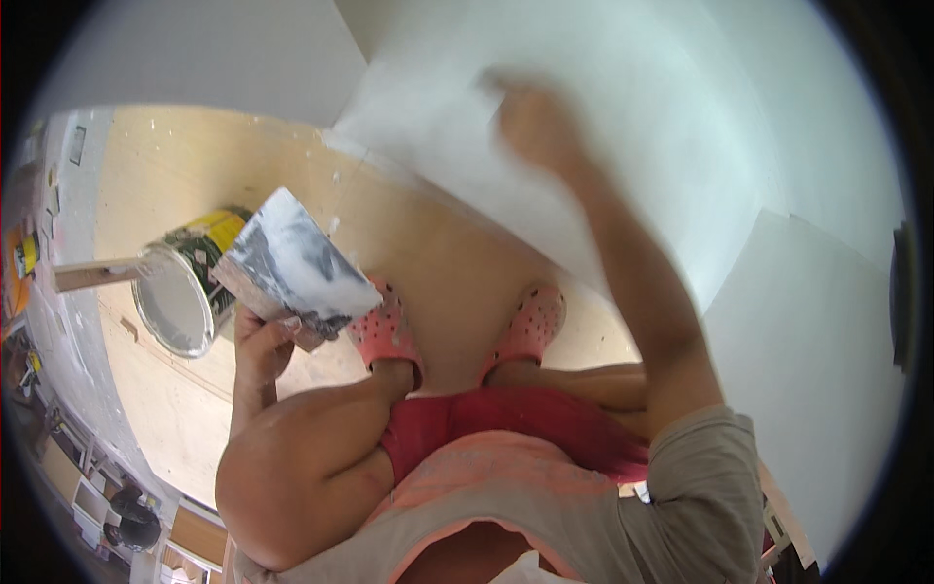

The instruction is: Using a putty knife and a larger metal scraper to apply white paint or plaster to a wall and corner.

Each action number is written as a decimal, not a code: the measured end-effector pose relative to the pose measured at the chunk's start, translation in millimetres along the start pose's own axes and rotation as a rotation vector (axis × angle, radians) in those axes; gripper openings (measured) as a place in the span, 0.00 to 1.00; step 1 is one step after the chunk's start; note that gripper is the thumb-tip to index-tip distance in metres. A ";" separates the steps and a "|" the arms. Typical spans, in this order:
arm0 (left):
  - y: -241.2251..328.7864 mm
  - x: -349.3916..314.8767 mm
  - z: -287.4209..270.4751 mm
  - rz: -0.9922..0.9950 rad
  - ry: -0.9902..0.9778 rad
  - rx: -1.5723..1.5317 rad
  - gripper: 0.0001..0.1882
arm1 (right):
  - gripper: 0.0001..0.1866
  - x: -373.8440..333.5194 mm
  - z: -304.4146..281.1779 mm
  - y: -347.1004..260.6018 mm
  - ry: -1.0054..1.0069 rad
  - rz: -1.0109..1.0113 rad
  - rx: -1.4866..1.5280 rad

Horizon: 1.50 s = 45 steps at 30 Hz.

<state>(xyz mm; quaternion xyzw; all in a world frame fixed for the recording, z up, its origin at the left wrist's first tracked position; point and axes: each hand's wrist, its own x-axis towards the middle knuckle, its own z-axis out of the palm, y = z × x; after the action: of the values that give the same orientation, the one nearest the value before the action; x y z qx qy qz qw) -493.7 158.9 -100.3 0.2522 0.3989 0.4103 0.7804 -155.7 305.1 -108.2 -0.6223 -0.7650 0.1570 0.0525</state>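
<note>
My left hand (261,348) is closed round the back edge of a wide putty knife (302,263). Its broad grey blade faces up and is smeared with white filler. Up against the pale wall panel (642,117), my right hand (538,122) is blurred by motion. It looks closed, and a dark blurred shape sticks out at its far side; what that is I cannot make out. Left of the putty knife stands a bucket (220,232) with a yellow and dark label, holding white paste. A wooden stick (97,274) juts out from the bucket's left side.
My feet, in pink clogs (530,321), stand apart on a light wooden floor (433,234) spotted with white. The wall panels meet in a corner at the right. Along the far left lie a white-stained sheet (83,341), boxes and loose clutter.
</note>
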 end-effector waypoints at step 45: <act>-18.9 88.0 -7.4 -0.267 -0.132 0.118 0.26 | 0.14 -215.8 36.0 -4.9 0.106 0.657 0.793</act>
<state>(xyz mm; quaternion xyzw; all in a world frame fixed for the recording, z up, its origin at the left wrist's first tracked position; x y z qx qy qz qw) -461.1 223.4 -154.6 0.2688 0.4003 0.2613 0.8362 -122.8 88.9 -115.9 -0.7690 -0.4073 0.4113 0.2712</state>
